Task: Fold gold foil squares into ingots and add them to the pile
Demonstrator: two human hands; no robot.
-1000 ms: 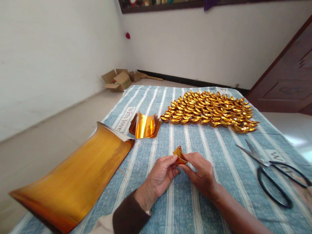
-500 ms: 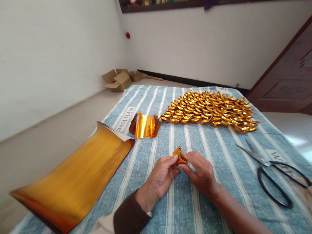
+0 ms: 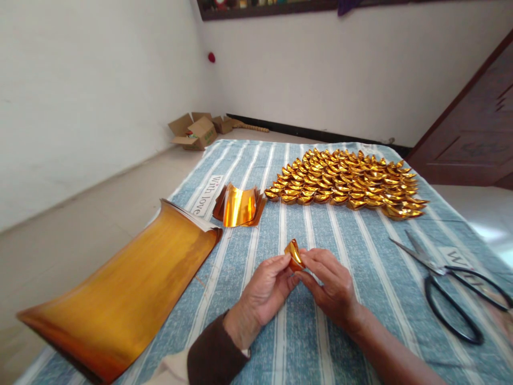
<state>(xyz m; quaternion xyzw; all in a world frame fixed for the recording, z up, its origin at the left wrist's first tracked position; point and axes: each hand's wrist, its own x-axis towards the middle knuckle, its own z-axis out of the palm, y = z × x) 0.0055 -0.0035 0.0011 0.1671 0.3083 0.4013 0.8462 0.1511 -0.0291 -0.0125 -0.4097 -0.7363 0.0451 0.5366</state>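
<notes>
My left hand (image 3: pixel 264 291) and my right hand (image 3: pixel 331 283) meet above a blue striped cloth (image 3: pixel 352 251). Between their fingertips they pinch a small folded piece of gold foil paper (image 3: pixel 294 252). A small stack of curled gold foil squares (image 3: pixel 239 206) lies beyond my left hand. Farther back, several folded gold paper ingots (image 3: pixel 348 182) lie in tight rows on the cloth.
A large curled sheet of gold foil (image 3: pixel 120 294) lies at the left, hanging over the cloth's edge. Black-handled scissors (image 3: pixel 449 283) lie at the right. Open cardboard boxes (image 3: pixel 196 131) sit on the floor by the far wall. A dark wooden door (image 3: pixel 468 128) stands at the right.
The gold paper piece has been turned and folded tighter between my fingertips, and my hands have closed in a little around it.
</notes>
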